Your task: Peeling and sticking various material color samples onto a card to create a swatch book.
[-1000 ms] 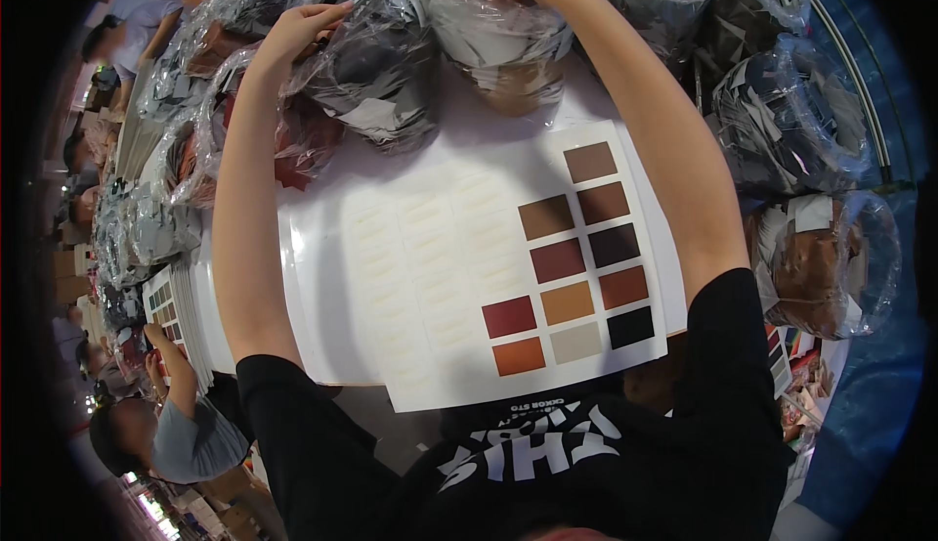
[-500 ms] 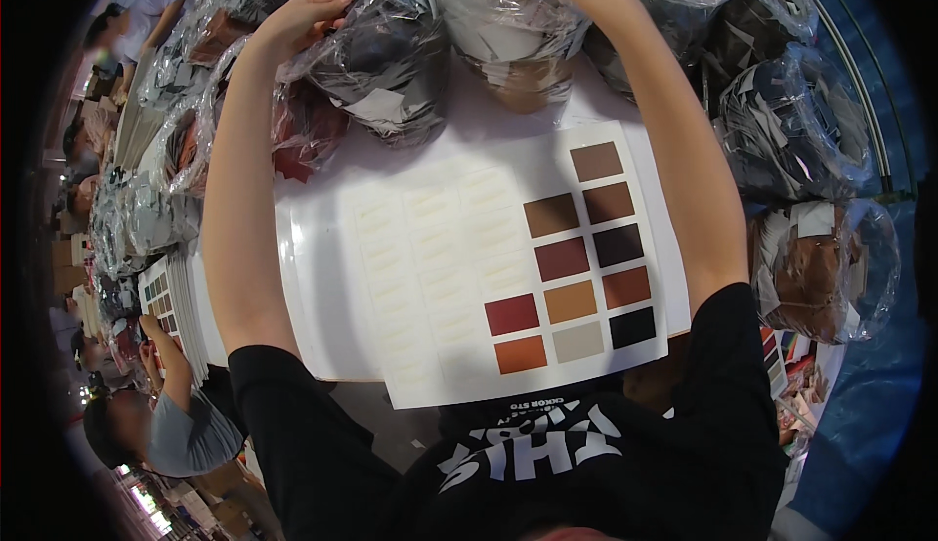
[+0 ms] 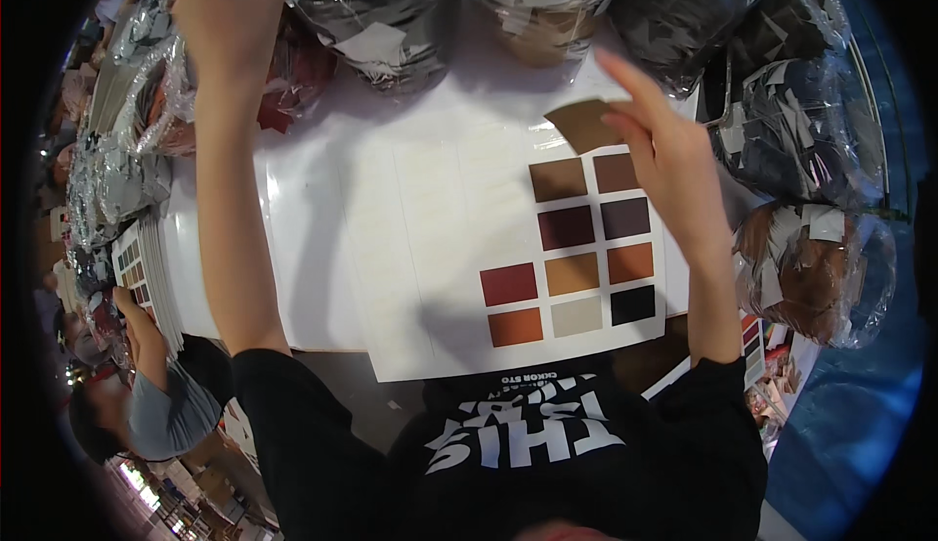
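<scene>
"Olive-brown swatch (image 3: 583,126), slightly bowed: where do you have it?"

"On my feed, between one and two o'clock from mid-view, at the upper edge of the white sample sheet (image 3: 420,287). The right hand (image 3: 674,160) has it: I see the thumb against its near end, the index finger pointing away from it, the others curled out of sight. Whether the swatch touches the sheet, I can't tell."

"And the left hand (image 3: 230,3)?"

"Between ten and eleven, blurred, its fingertips lost to me at the top of the picture. I cannot tell whether they are spread or closed."

"What does the sheet carry?"

"Blocks of colour toward its three o'clock side. Along the lowest row I read orange (image 3: 515,327), pale grey (image 3: 576,316) and black (image 3: 633,304)."

"Further out?"

"A white work surface (image 3: 322,199), then clear-plastic-lined containers: grey and tan pieces (image 3: 532,28) at twelve, dark grey pieces (image 3: 381,43) at eleven, brown pieces (image 3: 796,267) at three. At six I have the wearer's black T-shirt (image 3: 547,482); at eight, a co-worker in a grey-blue sleeve (image 3: 166,419); near four, blue sheeting (image 3: 850,385)."
</scene>
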{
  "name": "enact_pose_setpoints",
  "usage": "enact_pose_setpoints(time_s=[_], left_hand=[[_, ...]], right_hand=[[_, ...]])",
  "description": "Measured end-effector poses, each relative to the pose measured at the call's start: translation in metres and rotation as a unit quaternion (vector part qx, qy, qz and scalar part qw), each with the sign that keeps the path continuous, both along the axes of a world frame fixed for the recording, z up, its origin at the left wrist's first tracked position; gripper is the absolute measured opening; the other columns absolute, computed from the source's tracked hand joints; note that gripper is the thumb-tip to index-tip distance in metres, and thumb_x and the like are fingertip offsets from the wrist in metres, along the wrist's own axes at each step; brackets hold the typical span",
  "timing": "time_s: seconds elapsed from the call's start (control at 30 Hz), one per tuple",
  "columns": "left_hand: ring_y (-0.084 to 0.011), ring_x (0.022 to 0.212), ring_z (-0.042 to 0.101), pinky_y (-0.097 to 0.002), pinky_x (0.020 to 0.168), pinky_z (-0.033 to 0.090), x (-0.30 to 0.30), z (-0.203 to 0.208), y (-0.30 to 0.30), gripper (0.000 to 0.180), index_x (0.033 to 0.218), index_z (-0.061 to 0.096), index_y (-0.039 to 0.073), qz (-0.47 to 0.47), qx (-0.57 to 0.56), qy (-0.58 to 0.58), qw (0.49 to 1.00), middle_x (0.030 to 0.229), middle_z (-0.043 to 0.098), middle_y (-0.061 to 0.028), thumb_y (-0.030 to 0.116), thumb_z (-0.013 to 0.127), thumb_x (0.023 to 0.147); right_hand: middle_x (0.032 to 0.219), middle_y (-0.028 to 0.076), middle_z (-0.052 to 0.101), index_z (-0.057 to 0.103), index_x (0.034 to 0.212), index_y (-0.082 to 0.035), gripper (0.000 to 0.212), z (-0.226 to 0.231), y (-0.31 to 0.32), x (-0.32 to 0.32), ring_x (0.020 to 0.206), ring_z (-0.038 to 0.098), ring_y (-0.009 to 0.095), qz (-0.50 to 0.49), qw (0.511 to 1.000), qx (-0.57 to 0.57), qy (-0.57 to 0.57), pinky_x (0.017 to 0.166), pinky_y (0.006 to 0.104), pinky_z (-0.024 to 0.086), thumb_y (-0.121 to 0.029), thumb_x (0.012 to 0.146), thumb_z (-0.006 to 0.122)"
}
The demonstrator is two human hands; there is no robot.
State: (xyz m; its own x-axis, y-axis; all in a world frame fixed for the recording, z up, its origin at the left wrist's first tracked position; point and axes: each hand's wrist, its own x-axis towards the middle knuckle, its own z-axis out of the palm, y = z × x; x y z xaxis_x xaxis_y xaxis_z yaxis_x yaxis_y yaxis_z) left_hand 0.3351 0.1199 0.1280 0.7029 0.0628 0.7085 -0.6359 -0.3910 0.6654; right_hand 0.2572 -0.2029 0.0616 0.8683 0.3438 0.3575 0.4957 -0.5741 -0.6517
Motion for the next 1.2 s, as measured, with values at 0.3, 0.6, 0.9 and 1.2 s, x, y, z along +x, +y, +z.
enact_pose_setpoints(time_s=[0.3, 0.6, 0.9, 1.2], left_hand=[[-0.0211, 0.059, 0.057, -0.0309, 0.053, 0.043, -0.193, -0.092, -0.061, 0.024, 0.09, 0.068, 0.012, 0.094, 0.284, 0.253, 0.92, 0.083, 0.068, -0.0029, -0.004, 0.064, 0.074], [-0.0321, 0.13, 0.042, -0.0469, 0.102, 0.032, -0.216, -0.129, -0.084, 0.018, 0.092, 0.046, 0.005, -0.077, 0.263, 0.401, 0.874, 0.138, 0.05, -0.0122, -0.005, 0.055, 0.079], [-0.0274, 0.133, 0.039, -0.05, 0.106, 0.027, -0.197, -0.149, -0.088, 0.044, 0.127, 0.045, -0.002, -0.06, 0.301, 0.405, 0.862, 0.119, 0.057, -0.0084, -0.003, 0.054, 0.084], [-0.024, 0.132, 0.042, -0.0507, 0.106, 0.027, -0.193, -0.161, -0.09, 0.031, 0.115, 0.047, 0.001, -0.044, 0.328, 0.397, 0.856, 0.121, 0.056, -0.01, 0.001, 0.057, 0.085]], right_hand=[[0.071, 0.001, 0.065, 0.067, 0.087, 0.0, 0.009, -0.087, 0.017, -0.058, 0.065, 0.055, 0.003, -0.126, 0.926, 0.154, 0.32, 0.056, 0.0192, 0.04, -0.006, 0.083, 0.071], [0.058, 0.001, 0.057, 0.052, 0.078, -0.002, 0.019, -0.128, 0.051, -0.05, 0.057, 0.054, 0.003, -0.128, 0.862, 0.2, 0.448, 0.051, 0.0189, 0.035, -0.009, 0.089, 0.066], [0.058, 0.002, 0.059, 0.054, 0.076, -0.002, 0.02, -0.126, 0.059, -0.054, 0.056, 0.055, 0.003, -0.158, 0.854, 0.192, 0.457, 0.05, 0.0195, 0.036, -0.011, 0.088, 0.066], [0.057, 0.002, 0.057, 0.053, 0.076, -0.001, 0.021, -0.125, 0.06, -0.054, 0.053, 0.047, 0.003, -0.158, 0.872, 0.153, 0.438, 0.049, 0.021, 0.035, -0.012, 0.088, 0.067]])
